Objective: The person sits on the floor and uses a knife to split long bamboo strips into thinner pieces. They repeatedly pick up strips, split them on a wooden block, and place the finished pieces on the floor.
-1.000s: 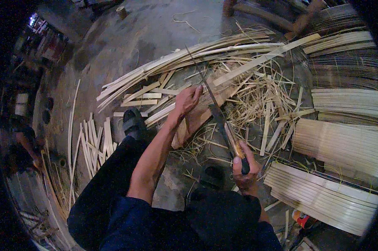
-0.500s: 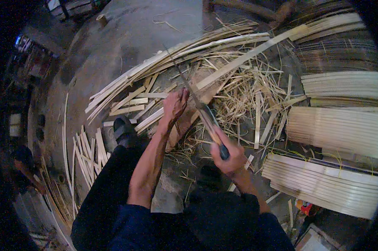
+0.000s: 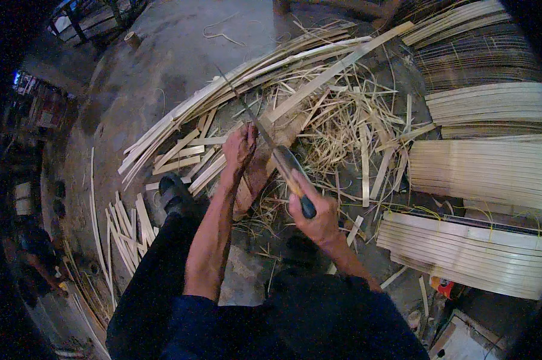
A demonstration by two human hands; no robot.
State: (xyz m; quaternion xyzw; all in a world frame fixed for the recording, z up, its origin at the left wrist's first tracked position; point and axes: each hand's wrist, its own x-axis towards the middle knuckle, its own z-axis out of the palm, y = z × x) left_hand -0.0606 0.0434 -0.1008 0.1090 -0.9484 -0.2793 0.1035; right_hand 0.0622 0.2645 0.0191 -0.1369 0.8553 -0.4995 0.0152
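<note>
My right hand (image 3: 315,210) is wrapped round the handle of a handsaw (image 3: 270,143) with a long, narrow blade. That blade slants away to the far left, lying across a pale, flat bamboo strip (image 3: 337,73). Just left of the blade, my left hand (image 3: 240,146) is closed on the strip where it rests over a reddish-brown wooden block (image 3: 256,183). My fingers hide the part of the strip they grip. Short cut pieces (image 3: 184,162) lie on the floor beyond my left wrist.
Thin shavings (image 3: 349,129) heap right of the block. Long strips (image 3: 247,75) lie in a bundle behind it. Stacked slat bundles (image 3: 480,174) line the right side, one tied with yellow string. My sandalled foot (image 3: 174,193) is left of the block; another person (image 3: 40,258) sits far left.
The whole view has shifted a little, carrying most things leftward. Both hands keep their grips, and the saw blade still lies across the strip with little visible movement.
</note>
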